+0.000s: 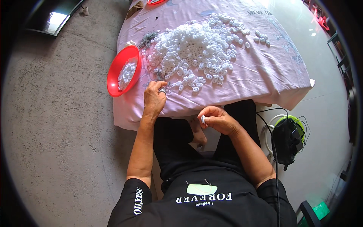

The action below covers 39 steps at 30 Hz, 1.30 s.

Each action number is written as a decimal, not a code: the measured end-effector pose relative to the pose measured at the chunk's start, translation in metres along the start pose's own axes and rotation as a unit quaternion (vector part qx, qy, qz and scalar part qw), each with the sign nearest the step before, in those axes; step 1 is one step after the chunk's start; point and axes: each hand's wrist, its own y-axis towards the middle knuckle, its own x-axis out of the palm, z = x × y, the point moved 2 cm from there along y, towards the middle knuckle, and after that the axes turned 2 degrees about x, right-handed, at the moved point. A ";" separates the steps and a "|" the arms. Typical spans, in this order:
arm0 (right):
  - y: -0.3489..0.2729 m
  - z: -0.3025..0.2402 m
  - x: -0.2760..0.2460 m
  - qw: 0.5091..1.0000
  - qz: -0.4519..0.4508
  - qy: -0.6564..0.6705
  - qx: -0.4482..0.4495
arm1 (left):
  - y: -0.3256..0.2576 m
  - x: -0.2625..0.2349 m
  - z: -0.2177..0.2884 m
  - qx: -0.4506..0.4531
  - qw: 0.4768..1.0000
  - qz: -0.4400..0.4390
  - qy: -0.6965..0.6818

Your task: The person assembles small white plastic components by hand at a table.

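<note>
My right hand (221, 122), above my lap just off the table's near edge, pinches one small white oval plastic piece (203, 119) between thumb and fingers. At the table's near left, my left hand (154, 99), with a ring on one finger, has its fingertips drawn together beside a few small dark grey bits (161, 76). Whatever those fingertips hold, if anything, is too small to make out. Just beyond both hands spreads a big heap of white oval pieces (196, 45), the loose ones showing two holes each.
A red bowl (112, 77) with more white pieces sits at the table's left edge. Dark grey small bits (148, 39) lie behind it. A pink cloth (261, 79) covers the table. Right of my legs are a black bag (288, 138) and a cable (275, 151).
</note>
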 end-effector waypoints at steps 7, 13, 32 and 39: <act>0.003 -0.001 0.003 1.000 0.008 -0.004 0.007 | 0.004 0.007 0.001 0.058 0.998 0.017 0.000; 0.001 0.000 0.000 1.000 0.008 -0.001 0.005 | 0.000 -0.004 0.002 0.020 0.999 0.012 -0.036; 0.002 0.004 -0.004 0.999 0.028 -0.027 0.028 | -0.007 0.007 -0.001 0.030 1.000 0.002 -0.002; 0.004 0.006 -0.005 0.995 0.032 -0.079 0.052 | -0.009 0.002 0.002 0.019 1.000 -0.002 -0.012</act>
